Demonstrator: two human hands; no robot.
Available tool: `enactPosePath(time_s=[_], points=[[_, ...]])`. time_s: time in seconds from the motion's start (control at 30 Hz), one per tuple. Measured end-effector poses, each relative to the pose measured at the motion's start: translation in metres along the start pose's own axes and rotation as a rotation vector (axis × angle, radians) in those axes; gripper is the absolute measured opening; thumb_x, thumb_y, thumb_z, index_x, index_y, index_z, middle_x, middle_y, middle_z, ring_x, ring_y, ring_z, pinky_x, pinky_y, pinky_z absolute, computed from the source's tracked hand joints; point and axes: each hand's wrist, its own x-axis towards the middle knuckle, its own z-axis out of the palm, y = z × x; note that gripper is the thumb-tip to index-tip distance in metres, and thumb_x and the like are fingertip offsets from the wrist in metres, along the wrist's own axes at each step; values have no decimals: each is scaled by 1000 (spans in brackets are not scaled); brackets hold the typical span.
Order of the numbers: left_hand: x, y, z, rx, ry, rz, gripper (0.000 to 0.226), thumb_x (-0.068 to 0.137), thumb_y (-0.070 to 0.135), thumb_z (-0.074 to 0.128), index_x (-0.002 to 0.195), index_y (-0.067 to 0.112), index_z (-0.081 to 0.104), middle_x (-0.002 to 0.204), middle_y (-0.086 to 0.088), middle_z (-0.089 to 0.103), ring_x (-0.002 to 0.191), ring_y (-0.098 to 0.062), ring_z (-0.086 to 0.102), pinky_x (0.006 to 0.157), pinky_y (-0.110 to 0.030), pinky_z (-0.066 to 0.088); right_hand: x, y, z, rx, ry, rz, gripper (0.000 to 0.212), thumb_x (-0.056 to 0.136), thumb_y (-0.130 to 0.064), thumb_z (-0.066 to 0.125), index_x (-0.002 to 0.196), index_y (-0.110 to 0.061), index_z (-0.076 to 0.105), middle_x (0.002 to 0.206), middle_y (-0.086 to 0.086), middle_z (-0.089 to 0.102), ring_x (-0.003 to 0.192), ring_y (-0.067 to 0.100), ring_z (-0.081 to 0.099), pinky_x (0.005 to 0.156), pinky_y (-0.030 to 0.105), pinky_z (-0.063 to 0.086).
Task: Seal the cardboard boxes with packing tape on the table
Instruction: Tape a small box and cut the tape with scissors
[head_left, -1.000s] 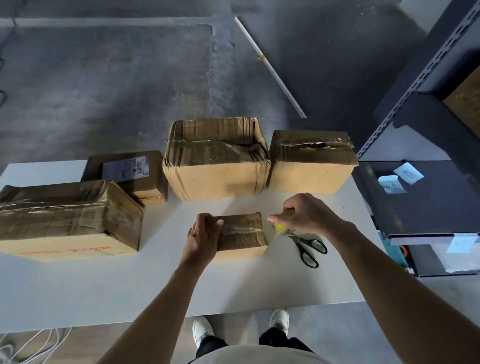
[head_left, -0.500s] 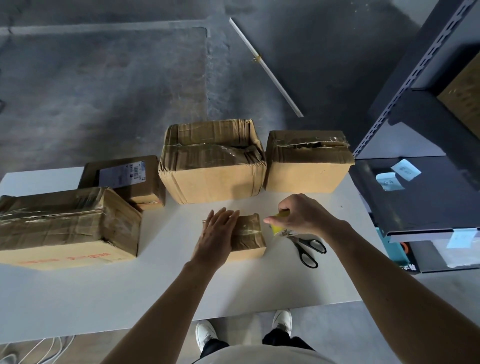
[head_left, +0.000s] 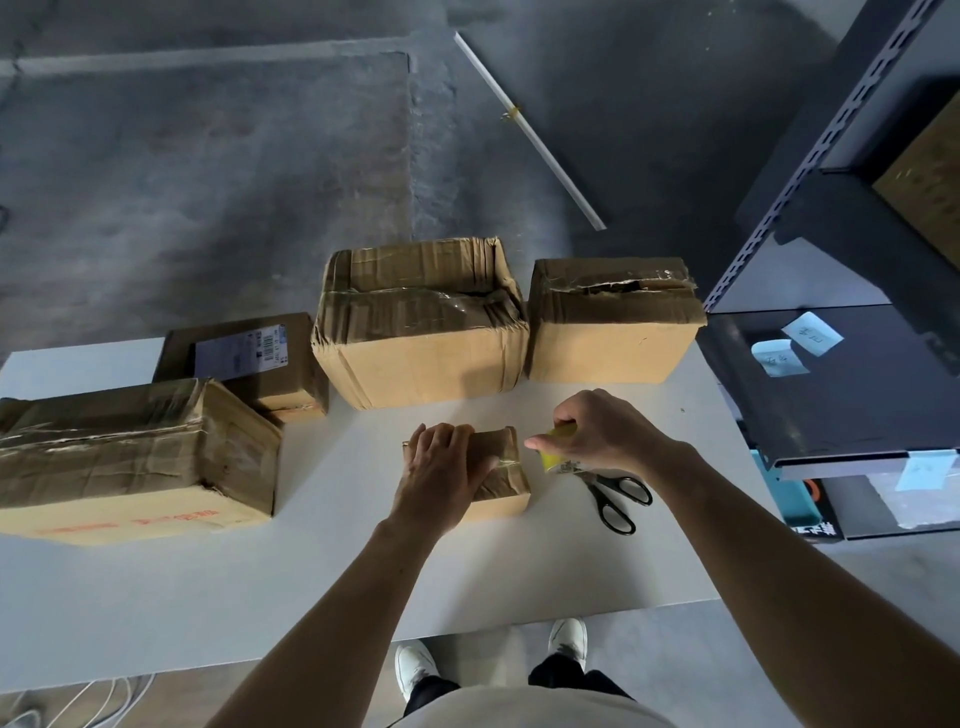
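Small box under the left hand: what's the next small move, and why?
The left hand presses on the small box, the right hand grips the yellow tape dispenser just beside it, scissors lie close; so probably sever the tape at the box's right edge.

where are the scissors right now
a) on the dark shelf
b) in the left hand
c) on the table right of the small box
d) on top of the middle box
C: the scissors lie flat on the white table, just right of the small box, near the right hand gripping the yellow tape.
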Motion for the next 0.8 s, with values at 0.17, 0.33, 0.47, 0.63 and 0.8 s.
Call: enactPosePath(time_s=[0.17, 0.33, 0.47, 0.63, 0.8], points=[[6, 4, 3, -4, 0, -67, 52, 93, 61, 44, 116, 16, 55, 115, -3, 59, 115, -24, 51, 118, -43, 20, 0, 1, 0, 0, -1, -1, 56, 81, -63, 67, 69, -8, 65, 67, 11, 65, 68, 27, 65, 56, 30, 47], [9, 8, 7, 24, -8, -135, 92, 72, 92, 17, 114, 17, 52, 115, -2, 58, 113, -24, 51, 116, -43, 24, -2, 2, 2, 11, -1, 0, 56, 82, -61, 67, 69, -7, 64, 68, 12, 64, 65, 25, 63, 56, 26, 42], [11, 14, 4, 90, -38, -180, 100, 65, 98, 19, 116, 18, 50, 121, -4, 56, 117, -25, 48, 117, -45, 21, -2, 5, 3, 18, -1, 6, 58, 81, -62, 67, 70, -5, 65, 67, 11, 65, 67, 26, 65, 56, 28, 46], [13, 23, 2, 199, -157, -285, 114, 56, 104, 6, 128, 23, 42, 138, -4, 44, 134, -30, 36, 114, -65, -6, -3, 7, 7, 15, -3, 9, 57, 81, -62, 67, 72, -6, 65, 67, 10, 65, 67, 26, 65, 59, 33, 52], [13, 23, -3, 158, -175, -281, 96, 67, 98, 15, 123, 26, 46, 130, 1, 49, 123, -25, 42, 102, -55, 30, -2, 12, 8, 40, -7, 14, 58, 81, -64, 65, 72, -7, 65, 67, 9, 64, 68, 25, 65, 60, 32, 52]])
